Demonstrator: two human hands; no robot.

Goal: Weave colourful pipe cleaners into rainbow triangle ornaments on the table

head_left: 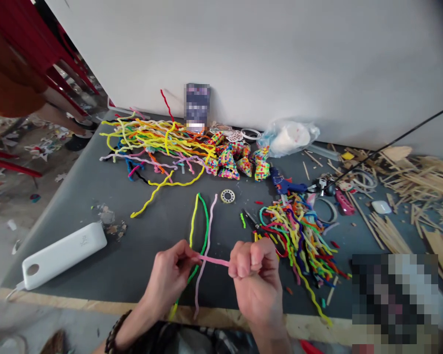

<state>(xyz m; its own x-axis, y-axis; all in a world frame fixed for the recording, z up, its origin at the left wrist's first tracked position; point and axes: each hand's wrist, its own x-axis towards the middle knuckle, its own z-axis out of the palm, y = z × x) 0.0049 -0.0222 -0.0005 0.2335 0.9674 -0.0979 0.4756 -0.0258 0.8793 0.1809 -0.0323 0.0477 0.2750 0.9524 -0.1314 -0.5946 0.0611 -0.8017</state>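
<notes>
Pink pipe cleaner (214,260) stretched between both closed hands: left (169,275), right (256,275).

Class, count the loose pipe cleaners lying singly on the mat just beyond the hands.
3: yellow pipe cleaner, green pipe cleaner and pale pink pipe cleaner, side by side. The hands pinch a fourth, pink pipe cleaner. Piles may hide more.

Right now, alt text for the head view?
Left hand and right hand pinch a pink pipe cleaner taut between them over a dark table, with loose pipe cleaners and a white power bank nearby.
</notes>
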